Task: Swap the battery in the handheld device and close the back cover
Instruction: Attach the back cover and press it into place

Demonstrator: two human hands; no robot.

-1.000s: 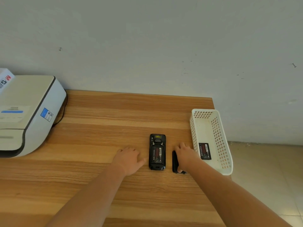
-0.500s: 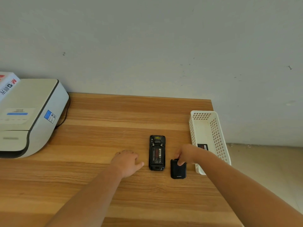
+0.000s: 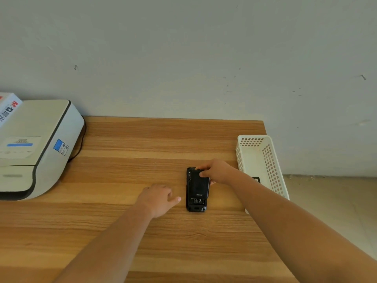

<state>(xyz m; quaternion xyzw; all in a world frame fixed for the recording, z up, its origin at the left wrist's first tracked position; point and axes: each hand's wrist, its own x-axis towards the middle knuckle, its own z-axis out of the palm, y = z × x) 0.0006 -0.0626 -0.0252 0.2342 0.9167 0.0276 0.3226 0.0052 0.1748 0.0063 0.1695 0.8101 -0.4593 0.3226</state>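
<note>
The back cover [image 3: 199, 185] is pinched at its far end by the right hand [image 3: 217, 170] and laid askew over the handheld device [image 3: 196, 206] on the counter [image 3: 122, 180]. The left hand [image 3: 158, 198] is rested alongside, fingers loose, gripping nothing.

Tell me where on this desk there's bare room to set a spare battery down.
Bare wood lies between the printer and the left hand, along the wall side of the table, and nearest the camera between both forearms. It is crowded around the handheld device, right hand and white basket.
</note>
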